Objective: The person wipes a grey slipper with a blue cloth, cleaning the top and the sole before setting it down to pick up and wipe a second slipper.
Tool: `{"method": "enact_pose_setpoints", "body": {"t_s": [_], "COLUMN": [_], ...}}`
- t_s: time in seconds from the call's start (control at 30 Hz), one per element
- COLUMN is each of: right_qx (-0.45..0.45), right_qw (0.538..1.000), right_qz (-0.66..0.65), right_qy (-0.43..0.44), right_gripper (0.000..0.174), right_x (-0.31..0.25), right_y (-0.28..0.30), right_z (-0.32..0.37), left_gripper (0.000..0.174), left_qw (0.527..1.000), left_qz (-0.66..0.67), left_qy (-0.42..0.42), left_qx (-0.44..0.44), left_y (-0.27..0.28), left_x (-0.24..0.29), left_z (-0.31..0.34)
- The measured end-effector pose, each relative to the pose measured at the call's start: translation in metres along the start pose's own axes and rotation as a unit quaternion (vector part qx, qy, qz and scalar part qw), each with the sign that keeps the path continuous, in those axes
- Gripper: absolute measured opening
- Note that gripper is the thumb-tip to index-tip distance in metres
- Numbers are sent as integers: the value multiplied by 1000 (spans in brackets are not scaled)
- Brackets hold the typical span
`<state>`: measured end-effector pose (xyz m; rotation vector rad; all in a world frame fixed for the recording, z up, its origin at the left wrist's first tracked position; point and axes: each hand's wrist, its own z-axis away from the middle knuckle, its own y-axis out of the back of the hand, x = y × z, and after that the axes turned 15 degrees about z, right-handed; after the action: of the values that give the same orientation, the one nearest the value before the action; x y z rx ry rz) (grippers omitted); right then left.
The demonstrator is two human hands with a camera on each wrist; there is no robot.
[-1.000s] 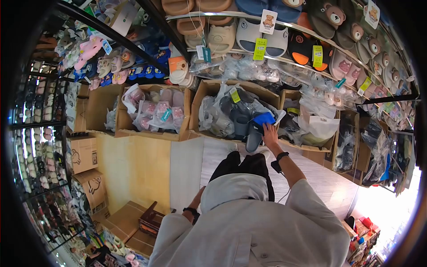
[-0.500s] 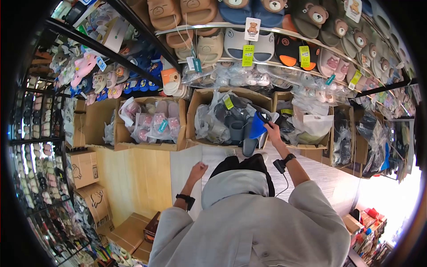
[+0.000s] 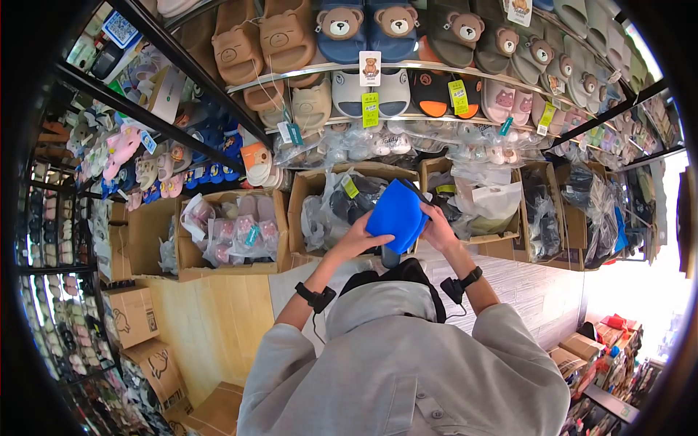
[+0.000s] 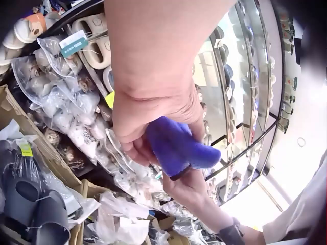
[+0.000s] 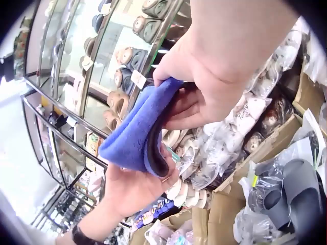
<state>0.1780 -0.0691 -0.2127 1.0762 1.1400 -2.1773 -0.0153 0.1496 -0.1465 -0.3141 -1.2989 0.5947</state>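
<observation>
A folded blue cloth [image 3: 396, 216] with a plush-looking face and a dark underside is held up in front of the body, over the cartons. My left hand [image 3: 355, 241] grips its left side, thumb across the near face. On the opposite edge, my right hand [image 3: 438, 229] pinches the cloth between thumb and fingers, as the right wrist view shows closely. Dark grey slippers [image 5: 301, 191] in clear plastic lie in the open carton [image 3: 294, 225] beneath; the cloth hides part of them in the head view.
More open cartons stand in a row, one with pink slippers [image 3: 231, 236] in bags, another with white plastic bags [image 3: 498, 207]. Above them, shelves carry bear-faced slippers [image 3: 392, 29] with hanging tags. Closed cardboard boxes [image 3: 133, 320] are stacked at left on the floor.
The right hand has lifted the blue cloth from the grey slippers and brought it leftward. The left hand has come up from beside the body and taken hold of it. The view has shifted too.
</observation>
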Motion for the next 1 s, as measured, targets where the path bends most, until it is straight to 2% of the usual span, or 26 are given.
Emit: {"method": "enact_pose_setpoints", "body": {"t_s": [0.03, 0.13, 0.27, 0.37, 0.5, 0.6, 0.63, 0.7, 0.77, 0.83, 0.9, 0.93, 0.97, 1.0], "right_qx": [4, 47, -14, 26, 45, 102, 128, 252, 277, 302, 274, 290, 310, 318], "right_qw": [1000, 991, 980, 988, 978, 980, 979, 944, 892, 750, 684, 700, 712, 695], "right_qz": [17, -125, -195, -113, -136, -73, -43, 70, 312, 538, 592, 580, 567, 559], "right_qy": [8, -10, -38, -104, -151, -151, -151, -202, -175, -238, -326, -300, -274, -322], "right_gripper": [40, 61, 77, 78, 71, 69, 69, 63, 54, 50, 53, 56, 59, 61], "right_x": [-2, -11, 4, 7, 7, 40, 56, 95, 129, 182, 179, 204, 225, 226], "right_y": [-1, -36, -47, -59, -48, 2, 26, 77, 122, 177, 167, 175, 181, 171], "right_z": [-2, 3, 3, 1, 16, 31, 40, 68, 111, 178, 243, 284, 322, 349], "left_gripper": [89, 88, 87, 87, 82, 78, 74, 67, 57, 49, 47, 40, 32, 30], "left_qw": [1000, 994, 988, 984, 983, 977, 970, 953, 943, 958, 968, 959, 946, 952], "left_qz": [-27, -98, -140, -169, -177, -172, -202, -261, -275, -191, -86, -24, 47, 52], "left_qy": [-14, -43, -41, -19, 26, 121, 128, 137, 162, 172, 179, 218, 248, 240], "left_qx": [3, 26, 54, 60, 49, 31, 43, 65, 96, 128, 155, 179, 202, 184], "left_y": [-3, -8, -7, 2, 15, 41, 52, 73, 99, 122, 139, 119, 115, 115], "left_x": [-3, -11, -27, -39, -65, -106, -121, -159, -207, -250, -296, -261, -266, -274], "left_z": [-1, -3, -6, -5, 3, 6, 7, 9, -1, -15, -28, -31, -39, -48]}}
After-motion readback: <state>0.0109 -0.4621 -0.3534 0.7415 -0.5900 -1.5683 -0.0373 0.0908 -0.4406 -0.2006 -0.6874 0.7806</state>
